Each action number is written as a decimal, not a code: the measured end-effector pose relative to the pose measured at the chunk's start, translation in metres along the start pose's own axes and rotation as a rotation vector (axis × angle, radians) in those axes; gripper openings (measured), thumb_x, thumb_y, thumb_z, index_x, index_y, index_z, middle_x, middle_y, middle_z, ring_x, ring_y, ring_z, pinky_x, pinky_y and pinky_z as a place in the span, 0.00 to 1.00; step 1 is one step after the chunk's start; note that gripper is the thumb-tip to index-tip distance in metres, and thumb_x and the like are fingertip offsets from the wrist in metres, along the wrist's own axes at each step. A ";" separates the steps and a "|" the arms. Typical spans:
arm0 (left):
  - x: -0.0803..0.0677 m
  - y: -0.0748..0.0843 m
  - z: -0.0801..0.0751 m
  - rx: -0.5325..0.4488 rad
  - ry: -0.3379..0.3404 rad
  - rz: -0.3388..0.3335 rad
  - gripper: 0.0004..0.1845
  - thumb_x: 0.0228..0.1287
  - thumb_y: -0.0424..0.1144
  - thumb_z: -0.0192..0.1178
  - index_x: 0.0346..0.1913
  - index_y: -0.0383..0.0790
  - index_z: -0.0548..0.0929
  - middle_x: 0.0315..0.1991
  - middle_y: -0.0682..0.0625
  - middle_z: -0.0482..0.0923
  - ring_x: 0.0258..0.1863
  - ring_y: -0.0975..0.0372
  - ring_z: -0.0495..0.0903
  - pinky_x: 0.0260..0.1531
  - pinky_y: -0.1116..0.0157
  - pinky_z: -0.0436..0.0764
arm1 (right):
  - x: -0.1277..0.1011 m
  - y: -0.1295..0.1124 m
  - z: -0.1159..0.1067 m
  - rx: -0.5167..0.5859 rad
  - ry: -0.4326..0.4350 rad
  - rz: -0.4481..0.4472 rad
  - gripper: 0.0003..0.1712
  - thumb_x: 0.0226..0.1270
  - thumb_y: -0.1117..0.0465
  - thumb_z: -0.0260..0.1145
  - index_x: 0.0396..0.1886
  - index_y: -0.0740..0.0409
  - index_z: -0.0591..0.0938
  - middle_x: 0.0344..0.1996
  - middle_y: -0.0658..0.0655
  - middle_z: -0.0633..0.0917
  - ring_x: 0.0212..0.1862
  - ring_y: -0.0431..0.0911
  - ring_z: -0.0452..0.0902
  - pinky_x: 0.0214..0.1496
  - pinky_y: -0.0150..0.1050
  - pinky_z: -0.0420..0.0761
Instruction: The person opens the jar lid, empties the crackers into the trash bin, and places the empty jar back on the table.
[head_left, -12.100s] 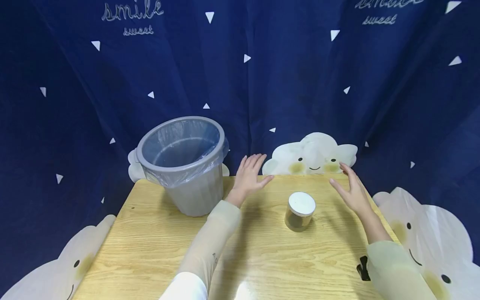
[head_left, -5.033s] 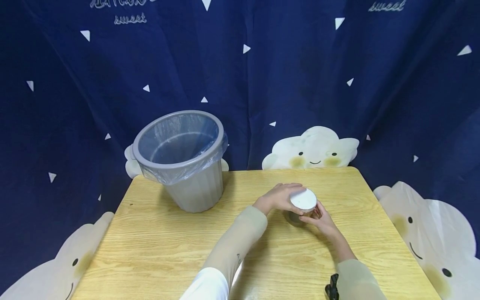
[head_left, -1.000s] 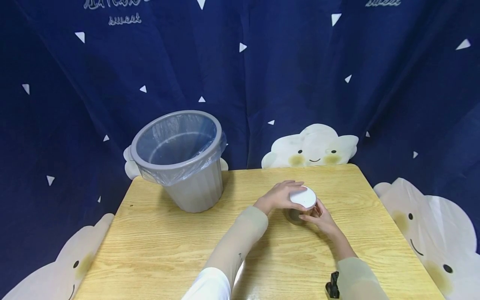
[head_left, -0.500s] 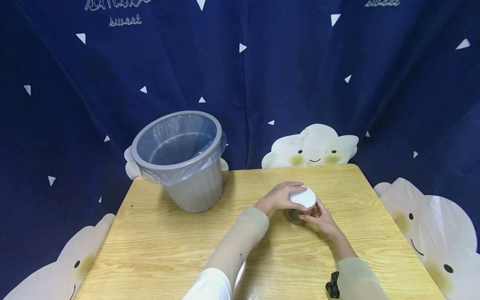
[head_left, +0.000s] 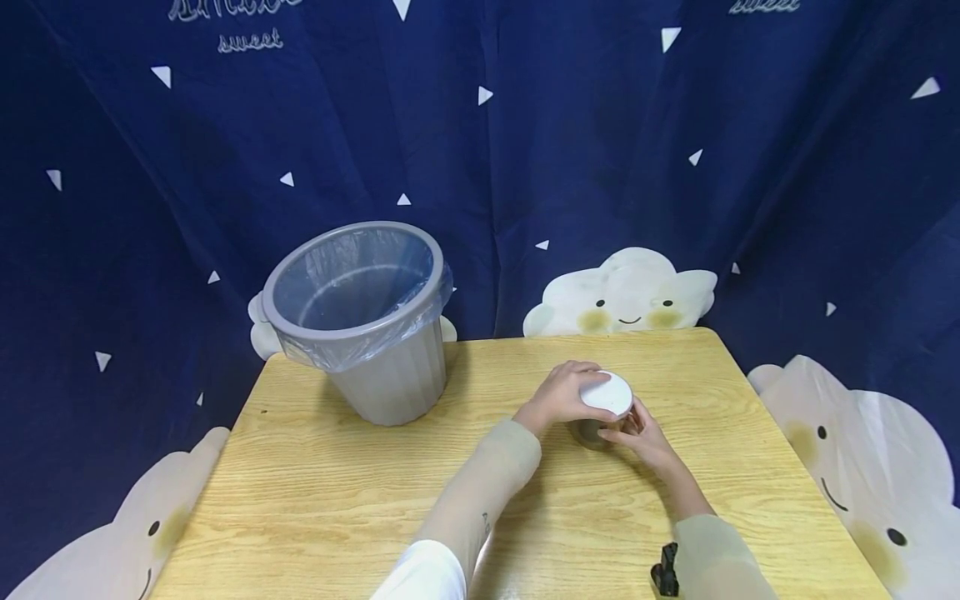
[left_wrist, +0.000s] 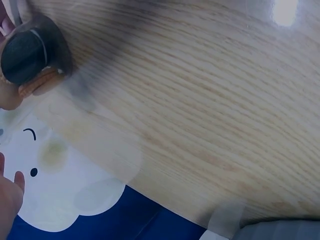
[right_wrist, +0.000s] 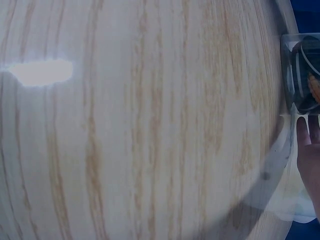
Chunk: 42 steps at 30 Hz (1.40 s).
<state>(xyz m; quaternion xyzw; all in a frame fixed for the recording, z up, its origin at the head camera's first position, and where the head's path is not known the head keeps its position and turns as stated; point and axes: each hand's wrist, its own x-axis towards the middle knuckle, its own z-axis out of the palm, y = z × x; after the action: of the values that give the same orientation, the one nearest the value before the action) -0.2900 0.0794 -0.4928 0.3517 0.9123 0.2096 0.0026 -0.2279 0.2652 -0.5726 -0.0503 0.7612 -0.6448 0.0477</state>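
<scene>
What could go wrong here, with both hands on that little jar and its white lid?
The left hand grips the white lid while the right hand holds the jar low down. If the lid gives way suddenly, the jar might tip and spill its dark contents over the table. The jar is small and looks smooth, so it might also slip out of the right hand's fingers.

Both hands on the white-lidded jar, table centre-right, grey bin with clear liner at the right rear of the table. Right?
Not quite: the grey bin with its clear liner stands at the left rear of the table, as the head view shows. The rest holds: left hand grips the white lid, right hand holds the jar, centre-right.
</scene>
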 end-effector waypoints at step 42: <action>-0.007 0.027 0.023 0.193 0.269 -0.225 0.36 0.37 0.76 0.57 0.44 0.55 0.78 0.45 0.58 0.69 0.47 0.66 0.66 0.54 0.66 0.65 | -0.001 0.002 0.000 0.014 -0.013 0.008 0.51 0.57 0.65 0.67 0.72 0.54 0.45 0.70 0.65 0.51 0.68 0.63 0.45 0.66 0.58 0.50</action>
<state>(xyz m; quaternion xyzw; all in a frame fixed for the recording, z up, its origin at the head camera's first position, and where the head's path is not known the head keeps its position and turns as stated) -0.2644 0.1017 -0.5045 0.2152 0.9539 0.1645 -0.1296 -0.2272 0.2655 -0.5748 -0.0511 0.7566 -0.6496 0.0554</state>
